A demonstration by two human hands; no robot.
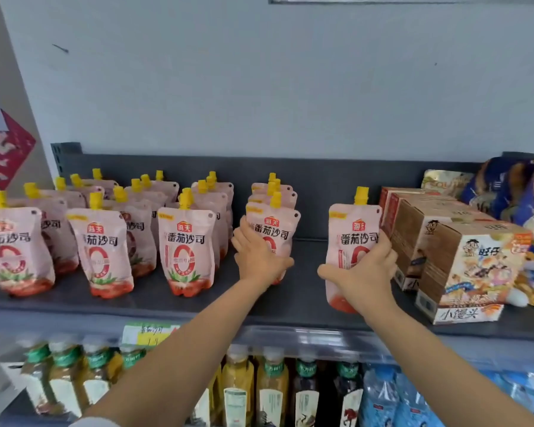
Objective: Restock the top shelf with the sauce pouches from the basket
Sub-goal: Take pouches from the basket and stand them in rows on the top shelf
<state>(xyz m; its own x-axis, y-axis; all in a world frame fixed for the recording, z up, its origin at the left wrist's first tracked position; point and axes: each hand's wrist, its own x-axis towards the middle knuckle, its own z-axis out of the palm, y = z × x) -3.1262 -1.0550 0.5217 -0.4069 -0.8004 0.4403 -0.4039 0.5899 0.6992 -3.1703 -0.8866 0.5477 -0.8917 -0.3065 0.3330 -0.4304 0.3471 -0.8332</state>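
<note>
Several pink sauce pouches with yellow caps stand in rows on the dark top shelf (305, 291). My left hand (258, 257) grips the front pouch (275, 229) of the fourth row, upright on the shelf. My right hand (367, 272) holds another pouch (350, 232) upright over the open stretch of shelf, to the right of that row and beside the snack boxes. Three full rows of pouches (185, 245) fill the shelf's left part. The basket is out of view.
Brown snack boxes (463, 266) sit close to the right of the held pouch, with blue snack bags (518, 204) behind them. A lower shelf holds drink bottles (269, 392) and water bottles (413, 402). A price tag (145, 332) hangs on the shelf edge.
</note>
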